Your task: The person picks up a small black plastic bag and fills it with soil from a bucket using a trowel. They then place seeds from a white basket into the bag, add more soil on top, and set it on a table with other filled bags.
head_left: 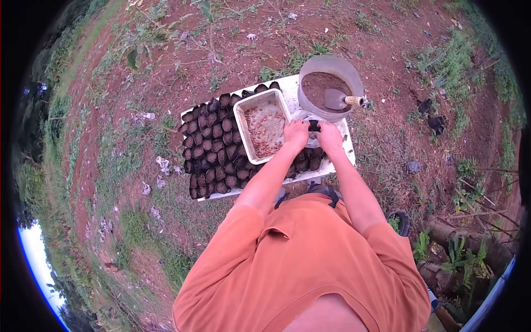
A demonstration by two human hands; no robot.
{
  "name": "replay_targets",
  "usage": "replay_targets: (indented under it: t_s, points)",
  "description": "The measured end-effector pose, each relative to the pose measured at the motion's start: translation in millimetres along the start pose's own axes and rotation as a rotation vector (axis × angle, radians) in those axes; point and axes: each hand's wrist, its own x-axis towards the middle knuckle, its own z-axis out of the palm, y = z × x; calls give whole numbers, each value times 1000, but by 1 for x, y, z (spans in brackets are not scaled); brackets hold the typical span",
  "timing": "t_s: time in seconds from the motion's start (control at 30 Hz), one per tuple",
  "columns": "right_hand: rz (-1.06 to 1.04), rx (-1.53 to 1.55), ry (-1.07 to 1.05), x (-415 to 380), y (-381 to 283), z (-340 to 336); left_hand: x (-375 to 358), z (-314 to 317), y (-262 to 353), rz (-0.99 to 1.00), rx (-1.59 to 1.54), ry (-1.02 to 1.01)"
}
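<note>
My left hand and my right hand are close together, with closed fingers on either side of a small black nursery bag. Whitish clear plastic lies just behind and under them. Beside my left hand is a cream plastic basket containing reddish seeds in pale, fluffy material. Behind my right hand stands a translucent tub of brown soil, with a trowel resting in it. Many soil-filled black bags stand in rows at the left.
All of this sits on a white board. Reddish ground with grass and plastic scraps surrounds it. A leafy branch rises beyond the far edge. Black bags lie on the right, and a dark pot is near my right elbow.
</note>
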Motion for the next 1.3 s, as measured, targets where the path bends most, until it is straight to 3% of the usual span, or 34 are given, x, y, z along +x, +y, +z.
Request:
replay_targets:
  t_s: [0.13, 0.2, 0.33, 0.43, 0.5, 0.6, 0.63, 0.77, 0.93, 1.07, 1.3]
  points:
    - [-174, 88, 34, 1, 5, -2, 4, 14, -8, -52, -102, 41]
    - [-219, 84, 55, 3, 7, 3, 5, 16, -10, 40, -100, -1]
    - [-134, 222, 59, 4, 7, 11, 8, 18, 3, -30, -142, -90]
    - [-117, 272, 45, 4, 7, 11, 7, 24, 16, -205, -205, -115]
    - [-120, 287, 38, 5, 12, 10, 9, 32, 22, -234, -194, -25]
    - [-109, 308, -11, 7, 19, 6, 17, 41, 20, -317, -320, -71]
    - [-114, 319, -36, 5, 20, 1, 15, 38, 21, -295, -291, 16]
    - [-162, 331, -53, 11, 24, -1, 13, 21, 31, -321, -248, 26]
    - [-198, 330, -53, 16, 26, -1, 23, 31, 30, -476, -328, 40]
    - [-179, 321, -39, 12, 21, -2, 18, 22, 23, -463, -410, 78]
    - [-181, 289, 19, 14, 18, 5, 17, 17, 3, -231, -319, 65]
